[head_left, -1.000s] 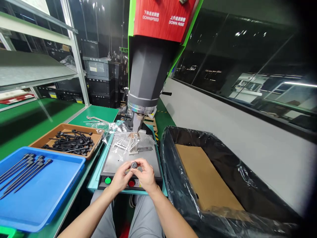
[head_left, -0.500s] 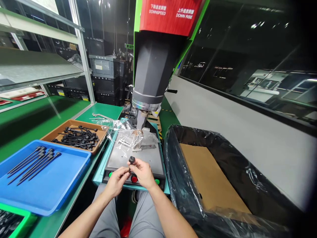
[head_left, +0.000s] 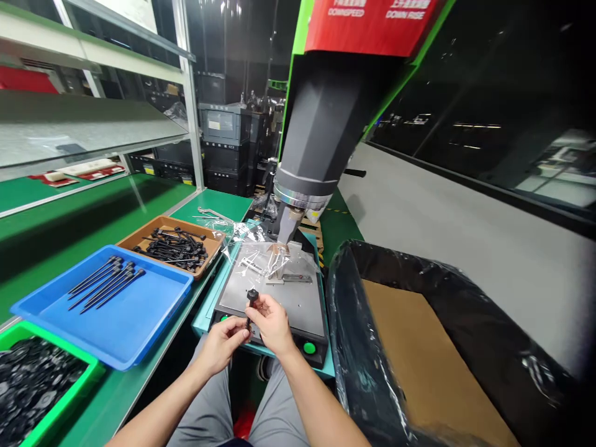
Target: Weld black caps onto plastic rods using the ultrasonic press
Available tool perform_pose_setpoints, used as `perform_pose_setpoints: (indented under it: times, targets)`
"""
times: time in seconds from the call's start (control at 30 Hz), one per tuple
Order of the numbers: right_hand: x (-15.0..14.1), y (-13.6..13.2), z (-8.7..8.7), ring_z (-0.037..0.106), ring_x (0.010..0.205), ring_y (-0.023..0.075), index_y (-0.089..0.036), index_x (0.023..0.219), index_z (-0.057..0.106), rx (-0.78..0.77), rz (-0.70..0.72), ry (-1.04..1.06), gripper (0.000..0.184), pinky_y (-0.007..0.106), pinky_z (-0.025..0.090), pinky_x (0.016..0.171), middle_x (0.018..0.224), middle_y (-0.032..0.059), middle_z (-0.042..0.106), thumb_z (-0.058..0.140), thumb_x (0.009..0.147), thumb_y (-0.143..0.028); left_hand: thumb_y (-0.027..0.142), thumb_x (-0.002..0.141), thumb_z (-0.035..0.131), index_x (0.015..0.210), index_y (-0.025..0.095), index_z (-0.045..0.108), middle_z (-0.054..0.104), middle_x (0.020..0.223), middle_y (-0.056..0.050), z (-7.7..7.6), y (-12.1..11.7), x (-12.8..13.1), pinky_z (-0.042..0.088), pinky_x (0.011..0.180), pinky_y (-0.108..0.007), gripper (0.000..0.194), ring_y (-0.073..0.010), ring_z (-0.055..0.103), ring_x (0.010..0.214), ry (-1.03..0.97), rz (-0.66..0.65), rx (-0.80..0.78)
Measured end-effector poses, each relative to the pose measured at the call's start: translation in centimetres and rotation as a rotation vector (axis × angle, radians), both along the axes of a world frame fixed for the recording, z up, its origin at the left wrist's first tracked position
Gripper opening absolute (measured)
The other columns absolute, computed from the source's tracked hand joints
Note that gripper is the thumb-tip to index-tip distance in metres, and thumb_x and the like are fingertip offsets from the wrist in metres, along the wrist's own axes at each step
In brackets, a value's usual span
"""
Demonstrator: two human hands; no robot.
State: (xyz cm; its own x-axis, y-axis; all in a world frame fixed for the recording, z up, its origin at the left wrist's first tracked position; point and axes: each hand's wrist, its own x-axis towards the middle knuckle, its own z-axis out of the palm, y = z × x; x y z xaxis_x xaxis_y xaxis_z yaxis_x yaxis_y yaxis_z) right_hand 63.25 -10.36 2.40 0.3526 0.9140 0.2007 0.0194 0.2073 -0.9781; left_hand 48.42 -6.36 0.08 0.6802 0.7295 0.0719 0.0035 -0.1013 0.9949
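Observation:
Both my hands are raised together in front of the machine's base plate (head_left: 298, 304). My right hand (head_left: 271, 323) pinches a thin black rod with a round cap (head_left: 252, 296) near its top, holding it upright. My left hand (head_left: 223, 343) is closed on the rod's lower end. The grey press head (head_left: 321, 133) hangs over a clear plastic bag (head_left: 261, 261) on the plate. A blue tray (head_left: 139, 310) to the left holds several finished black rods (head_left: 106, 285).
A brown tray (head_left: 207, 248) of loose black rods sits behind the blue one. A green bin (head_left: 69, 397) of small black parts is at the lower left. A cardboard box lined with black plastic (head_left: 433, 360) stands on the right. Green buttons (head_left: 308, 347) flank the machine's front.
The view has swung left, bringing the green bin into sight. My hands turned the capped rod from flat to upright and shifted slightly left, both still on it.

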Motion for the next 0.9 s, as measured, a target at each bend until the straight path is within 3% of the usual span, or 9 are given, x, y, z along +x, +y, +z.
perform_pose_setpoints:
  times: [0.1, 0.17, 0.27, 0.33, 0.43, 0.57, 0.73, 0.9]
  targets:
    - [0.0, 0.1, -0.6, 0.065, 0.079, 0.0192, -0.018, 0.101, 0.064, -0.016, 0.036, -0.020, 0.034, 0.032, 0.054, 0.072, 0.089, 0.0067, 0.069, 0.071, 0.074, -0.037, 0.045, 0.080, 0.062, 0.092, 0.018, 0.067, 0.066, 0.075, -0.005, 1.4, 1.0, -2.1, 0.048, 0.068, -0.032, 0.030, -0.0188, 0.059, 0.070, 0.031, 0.042, -0.069]
    - [0.3, -0.1, -1.3, 0.065, 0.081, 0.0208, -0.017, 0.103, 0.064, -0.053, 0.053, -0.006, 0.038, 0.035, 0.054, 0.074, 0.090, 0.0085, 0.070, 0.070, 0.075, -0.043, 0.047, 0.078, 0.063, 0.095, 0.016, 0.066, 0.068, 0.076, -0.006, 2.7, 3.0, -3.9, 0.050, 0.069, -0.033, 0.036, -0.0200, 0.062, 0.071, 0.098, 0.147, -0.028]
    - [0.8, -0.9, -2.4, 0.066, 0.080, 0.0224, -0.016, 0.098, 0.066, -0.126, 0.067, 0.026, 0.041, 0.036, 0.054, 0.074, 0.087, 0.0091, 0.069, 0.070, 0.075, -0.049, 0.047, 0.078, 0.060, 0.097, 0.014, 0.067, 0.070, 0.079, -0.006, 4.6, 8.0, -6.8, 0.051, 0.068, -0.033, 0.039, -0.0219, 0.065, 0.071, 0.321, 0.343, 0.171]
    - [1.2, -1.6, -3.0, 0.066, 0.078, 0.0228, -0.016, 0.096, 0.066, -0.169, 0.062, 0.043, 0.041, 0.036, 0.054, 0.072, 0.085, 0.0087, 0.069, 0.071, 0.074, -0.051, 0.041, 0.081, 0.054, 0.095, 0.017, 0.069, 0.072, 0.089, -0.006, 5.8, 12.0, -8.6, 0.050, 0.073, -0.032, 0.032, -0.0225, 0.066, 0.080, 0.582, 0.450, 0.459]
    - [2.2, -3.2, -3.6, 0.066, 0.076, 0.0227, -0.017, 0.095, 0.067, -0.226, 0.037, 0.074, 0.042, 0.035, 0.054, 0.070, 0.085, 0.0087, 0.069, 0.071, 0.073, -0.053, 0.030, 0.076, 0.058, 0.091, 0.018, 0.071, 0.072, 0.098, -0.009, 7.0, 17.4, -10.7, 0.047, 0.081, -0.033, 0.023, -0.0266, 0.064, 0.092, 0.720, 0.536, 0.564]
    - [3.9, -5.7, -4.2, 0.067, 0.078, 0.0242, -0.017, 0.094, 0.068, -0.310, -0.041, 0.117, 0.047, 0.035, 0.055, 0.072, 0.086, 0.0098, 0.071, 0.074, 0.067, -0.056, 0.018, 0.070, 0.058, 0.075, 0.017, 0.070, 0.071, 0.083, -0.010, 7.4, 22.4, -12.2, 0.046, 0.077, -0.033, 0.014, -0.0268, 0.063, 0.084, 0.861, 0.532, 0.614]
    - [5.3, -8.2, -5.2, 0.067, 0.073, 0.0249, -0.018, 0.089, 0.070, -0.395, -0.191, 0.105, 0.050, 0.034, 0.055, 0.065, 0.080, 0.0097, 0.072, 0.077, 0.060, -0.059, 0.014, 0.072, 0.054, 0.075, 0.017, 0.069, 0.070, 0.084, -0.011, 7.4, 24.8, -12.1, 0.043, 0.085, -0.031, 0.016, -0.0246, 0.061, 0.092, 0.941, 0.481, 0.662]
    - [6.9, -11.7, -6.2, 0.069, 0.069, 0.0298, -0.019, 0.080, 0.071, -0.507, -0.287, 0.153, 0.060, 0.038, 0.058, 0.064, 0.077, 0.0121, 0.073, 0.079, 0.045, -0.066, 0.026, 0.081, 0.055, 0.095, 0.011, 0.068, 0.069, 0.096, -0.012, 8.4, 23.2, -12.6, 0.041, 0.092, -0.030, 0.024, -0.0231, 0.058, 0.100, 0.960, 0.480, 0.657]
